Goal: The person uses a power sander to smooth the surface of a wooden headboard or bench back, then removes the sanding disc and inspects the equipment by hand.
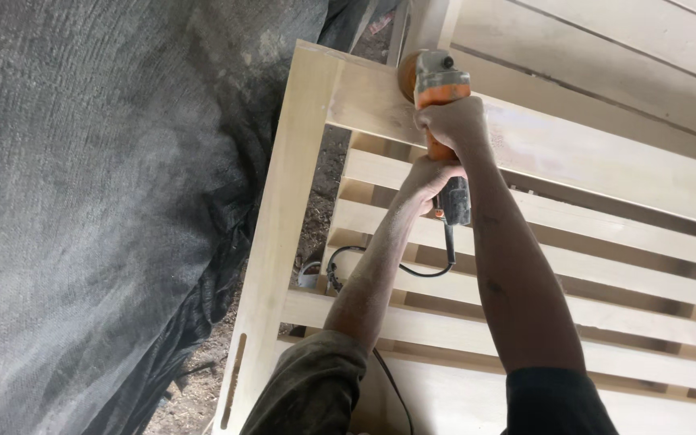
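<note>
Both my hands grip an orange and grey angle grinder whose disc rests on the top rail of a pale wooden slatted frame. My right hand wraps the orange body near the head. My left hand clasps the dark rear handle, just below the right. A black power cord loops down from the handle across the slats toward me. Fine dust coats my forearms.
A dark grey mesh tarp fills the left side beside the frame's upright. Dirt ground shows through the gaps. More pale planks lie at the upper right. A slot is cut in the frame's left post.
</note>
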